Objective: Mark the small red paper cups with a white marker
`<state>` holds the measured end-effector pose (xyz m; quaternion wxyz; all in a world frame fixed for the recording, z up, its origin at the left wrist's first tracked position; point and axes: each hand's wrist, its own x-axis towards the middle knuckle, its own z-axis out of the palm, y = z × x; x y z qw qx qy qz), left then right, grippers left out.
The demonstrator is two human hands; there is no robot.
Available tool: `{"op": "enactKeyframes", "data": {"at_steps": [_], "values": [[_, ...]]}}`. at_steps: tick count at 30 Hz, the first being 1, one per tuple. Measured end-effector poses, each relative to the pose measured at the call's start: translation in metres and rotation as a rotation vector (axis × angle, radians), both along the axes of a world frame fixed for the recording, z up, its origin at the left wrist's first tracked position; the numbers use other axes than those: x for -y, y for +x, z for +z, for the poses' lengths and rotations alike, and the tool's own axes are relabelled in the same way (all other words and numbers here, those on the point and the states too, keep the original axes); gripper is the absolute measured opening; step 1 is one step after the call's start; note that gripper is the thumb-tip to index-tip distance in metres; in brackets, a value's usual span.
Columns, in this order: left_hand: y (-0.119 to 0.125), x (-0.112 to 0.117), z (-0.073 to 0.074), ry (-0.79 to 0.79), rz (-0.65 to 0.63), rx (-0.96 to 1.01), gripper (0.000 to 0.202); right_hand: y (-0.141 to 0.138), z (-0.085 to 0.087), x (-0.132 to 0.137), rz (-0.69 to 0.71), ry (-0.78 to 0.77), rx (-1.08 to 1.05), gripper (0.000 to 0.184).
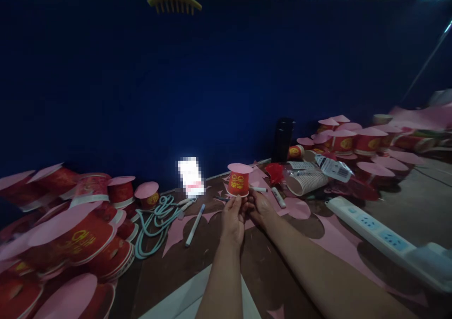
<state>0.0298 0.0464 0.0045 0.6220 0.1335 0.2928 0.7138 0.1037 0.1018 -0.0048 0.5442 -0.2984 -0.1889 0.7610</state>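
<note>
Both my hands hold one upturned red paper cup (238, 182) with gold print, out in front of me above the brown table. A round pink paper disc (240, 168) sits on its upward-facing base. My left hand (233, 217) grips the cup's lower rim from the left with fingers curled. My right hand (259, 206) pinches the rim from the right. A white marker (258, 189) lies just behind the cup.
Heaps of red cups capped with pink discs lie at the left (70, 239) and back right (353, 142). A coiled pale cable (155, 220), a white pen (195, 224), pink paper scraps (298, 208), a sleeve of stacked cups (307, 181), a black bottle (283, 139) and a white power strip (381, 236) surround my hands.
</note>
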Motion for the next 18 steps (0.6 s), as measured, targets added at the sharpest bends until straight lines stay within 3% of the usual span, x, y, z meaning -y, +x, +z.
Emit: {"op": "enactKeyframes", "data": {"at_steps": [2,5,7,13,18], "values": [[-0.005,-0.001,0.0,-0.027,0.042,0.07,0.011,-0.003,0.001,0.007,-0.06,0.054,0.104,0.026],[-0.013,-0.002,0.001,-0.051,0.115,0.187,0.007,-0.007,0.004,0.018,-0.303,0.322,0.526,0.043],[-0.016,-0.003,0.002,-0.067,0.16,0.235,0.007,-0.009,0.005,0.024,-0.398,0.465,0.664,0.045],[-0.018,-0.005,0.005,-0.065,0.2,0.293,0.007,-0.009,0.003,0.027,-0.371,0.577,0.789,0.048],[-0.019,-0.005,0.006,-0.092,0.216,0.327,0.009,-0.008,0.003,0.025,-0.384,0.569,0.799,0.047]]}}
